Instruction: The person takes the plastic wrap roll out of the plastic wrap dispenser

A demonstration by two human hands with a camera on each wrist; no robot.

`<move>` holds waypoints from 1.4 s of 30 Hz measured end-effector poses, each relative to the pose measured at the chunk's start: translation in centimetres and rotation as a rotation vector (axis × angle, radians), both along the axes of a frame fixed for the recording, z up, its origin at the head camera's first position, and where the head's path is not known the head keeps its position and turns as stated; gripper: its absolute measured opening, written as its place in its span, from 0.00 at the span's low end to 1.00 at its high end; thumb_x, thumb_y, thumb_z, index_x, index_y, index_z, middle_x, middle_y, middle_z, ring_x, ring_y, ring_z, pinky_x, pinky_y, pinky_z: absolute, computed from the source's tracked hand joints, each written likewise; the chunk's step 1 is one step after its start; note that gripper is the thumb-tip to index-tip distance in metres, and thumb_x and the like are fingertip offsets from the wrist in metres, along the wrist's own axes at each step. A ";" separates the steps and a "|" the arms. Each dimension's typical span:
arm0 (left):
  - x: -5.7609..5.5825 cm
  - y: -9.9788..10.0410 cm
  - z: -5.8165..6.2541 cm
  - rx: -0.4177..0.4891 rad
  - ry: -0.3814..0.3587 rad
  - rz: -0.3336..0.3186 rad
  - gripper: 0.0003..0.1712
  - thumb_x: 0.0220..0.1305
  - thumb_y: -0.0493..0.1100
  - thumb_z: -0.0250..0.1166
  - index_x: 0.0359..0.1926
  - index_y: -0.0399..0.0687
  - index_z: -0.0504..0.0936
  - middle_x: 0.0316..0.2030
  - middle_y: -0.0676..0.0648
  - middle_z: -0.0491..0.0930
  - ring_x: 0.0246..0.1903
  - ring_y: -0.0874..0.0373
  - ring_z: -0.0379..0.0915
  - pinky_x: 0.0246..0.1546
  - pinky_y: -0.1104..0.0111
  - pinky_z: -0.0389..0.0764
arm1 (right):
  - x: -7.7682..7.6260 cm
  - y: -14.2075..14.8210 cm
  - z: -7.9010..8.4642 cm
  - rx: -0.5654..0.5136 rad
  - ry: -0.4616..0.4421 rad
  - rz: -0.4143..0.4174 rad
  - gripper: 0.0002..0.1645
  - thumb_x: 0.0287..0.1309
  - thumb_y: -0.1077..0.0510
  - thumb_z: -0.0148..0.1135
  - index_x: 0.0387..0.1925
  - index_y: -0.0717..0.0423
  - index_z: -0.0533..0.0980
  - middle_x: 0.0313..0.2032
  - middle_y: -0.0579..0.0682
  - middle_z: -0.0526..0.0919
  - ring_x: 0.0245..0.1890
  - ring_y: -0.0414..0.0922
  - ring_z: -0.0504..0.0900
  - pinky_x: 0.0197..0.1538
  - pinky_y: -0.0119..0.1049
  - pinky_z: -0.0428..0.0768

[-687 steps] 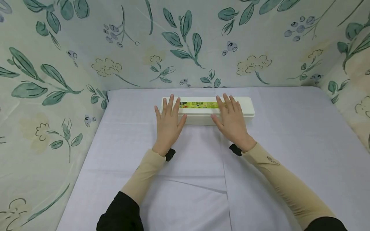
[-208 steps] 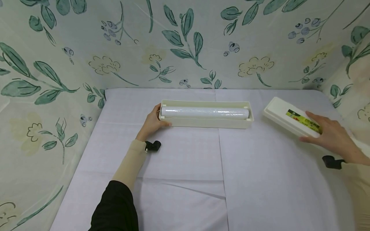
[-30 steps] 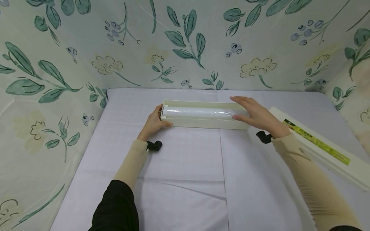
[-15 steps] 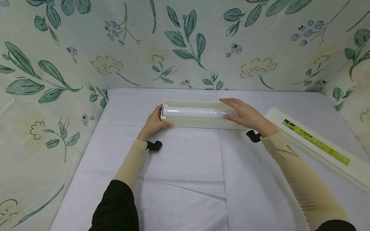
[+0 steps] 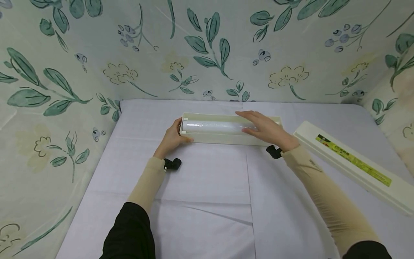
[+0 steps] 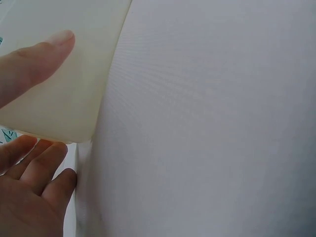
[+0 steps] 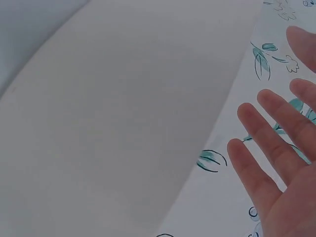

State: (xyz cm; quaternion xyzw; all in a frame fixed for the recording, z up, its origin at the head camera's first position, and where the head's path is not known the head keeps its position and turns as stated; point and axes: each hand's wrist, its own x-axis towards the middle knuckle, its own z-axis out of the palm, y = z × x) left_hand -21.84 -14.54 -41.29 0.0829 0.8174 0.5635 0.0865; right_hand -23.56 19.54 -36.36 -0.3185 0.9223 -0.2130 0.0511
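A long cream cling film box (image 5: 220, 139) stands uncovered at the back of the table in the head view. Inside it lies a shiny white cling film roll (image 5: 207, 126). My left hand (image 5: 171, 140) holds the box's left end; in the left wrist view the thumb (image 6: 37, 64) lies along the front wall while the fingers bend at the end face. Over the right part of the roll is my right hand (image 5: 270, 130), fingers extended and thumb apart. The right wrist view shows those fingers (image 7: 271, 143) spread, holding nothing. The roll's right end is hidden behind this hand.
The white box lid (image 5: 343, 162), with a yellow-green label, lies slantwise on the table to the right, beyond the right forearm. A white cloth (image 5: 207, 180) with creases covers the table. Leaf-patterned fabric (image 5: 207, 46) rises behind and at both sides.
The lid came off the box and was laid down on the right. Over the last second my right hand has slid leftward along the roll. My left hand stays at the box's end.
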 end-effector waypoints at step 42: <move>-1.9 -0.8 -3.6 -0.034 0.015 0.036 0.59 0.44 0.36 0.78 0.72 0.41 0.51 0.68 0.40 0.59 0.64 0.47 0.60 0.62 0.59 0.65 | -2.8 -5.0 -2.0 -0.055 -0.114 0.111 0.37 0.59 0.55 0.66 0.69 0.51 0.65 0.65 0.52 0.68 0.66 0.51 0.64 0.66 0.46 0.61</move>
